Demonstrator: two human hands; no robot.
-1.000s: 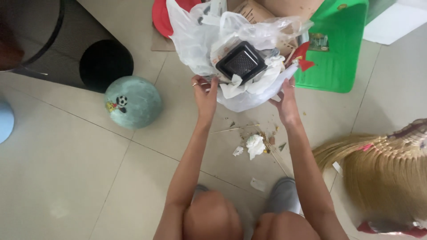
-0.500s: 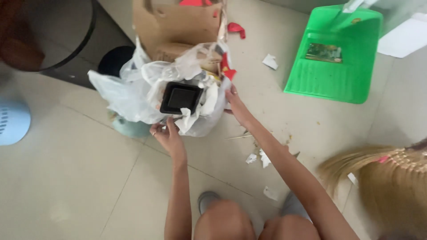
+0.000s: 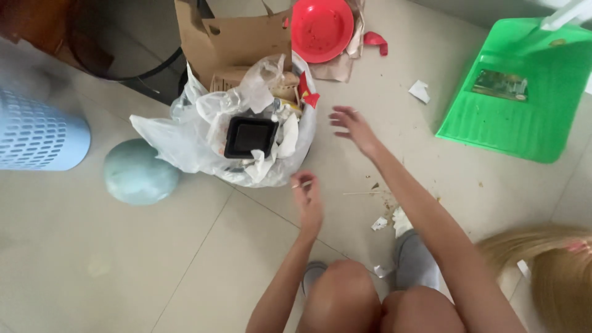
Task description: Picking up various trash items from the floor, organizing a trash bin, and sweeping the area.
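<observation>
A white plastic bag [image 3: 179, 132] stuffed with rubbish stands on the tiled floor, with a black plastic tray [image 3: 250, 135] lying on top of it. My right hand [image 3: 350, 125] hovers just right of the bag, fingers spread, touching nothing. My left hand [image 3: 307, 196] is below the bag's right edge, its fingers pinched on a thin pale sliver. Both hands are off the bag.
A torn cardboard box [image 3: 237, 37] and a red plate [image 3: 320, 28] lie behind the bag. A green dustpan [image 3: 518, 105] is at the right, a teal ball [image 3: 139, 172] and a blue basket [image 3: 37, 132] at the left. Paper scraps [image 3: 394, 219] lie by my grey shoe [image 3: 414, 259]; broom bristles [image 3: 549, 271] at lower right.
Both hands have let go of the bag, which now stands by itself. My right hand has lifted away to the right; my left hand has drawn back towards me.
</observation>
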